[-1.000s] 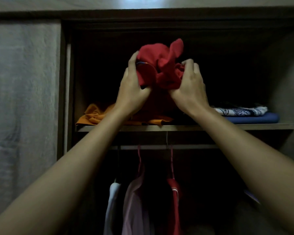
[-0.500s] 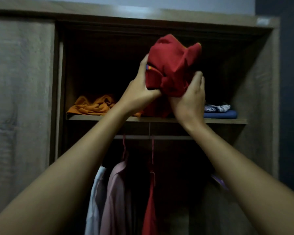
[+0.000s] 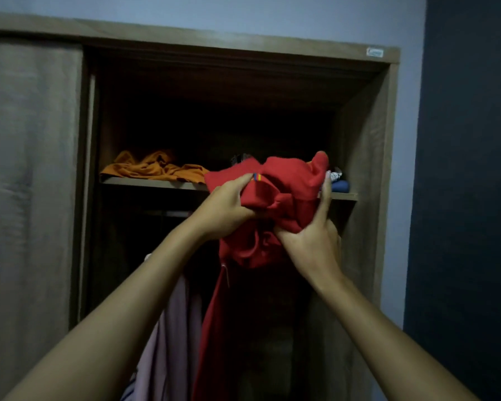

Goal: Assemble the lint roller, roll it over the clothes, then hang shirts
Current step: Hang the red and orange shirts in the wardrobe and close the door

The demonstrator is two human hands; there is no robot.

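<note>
Red shirt (image 3: 284, 204): bunched, held in the air in front of the open wardrobe (image 3: 365, 134), level with the shelf (image 3: 154, 183) edge and covering the shelf's middle stretch. A small striped tag shows on the fabric near the left thumb. Loose folds sag below both hands.

Room: dim light. Pale wall (image 3: 243, 13) above and right of the wardrobe; a dark panel (image 3: 469, 169) runs down the far right. Wardrobe is wood-grain brown, with its sliding door (image 3: 29, 169) pushed to the left and a small label on the top right of the frame.

Left hand (image 3: 226, 209): arm reaches up from lower left; grip clamped on the shirt's left side, thumb on top of the cloth, fingers curled beneath.
Right hand (image 3: 315, 241): arm reaches up from lower right; grip clamped on the shirt's lower right, thumb pinching a fold, fingers extended up along the cloth's right edge.

Wardrobe contents: on the shelf, a crumpled orange garment (image 3: 154, 169) at the left; at the right, a folded blue item (image 3: 340, 186) with a patterned white piece on top, mostly hidden behind the shirt. Below the shelf, a pink shirt (image 3: 174, 328) and a second red garment (image 3: 211, 328) hang side by side; the rail is mostly in shadow.
</note>
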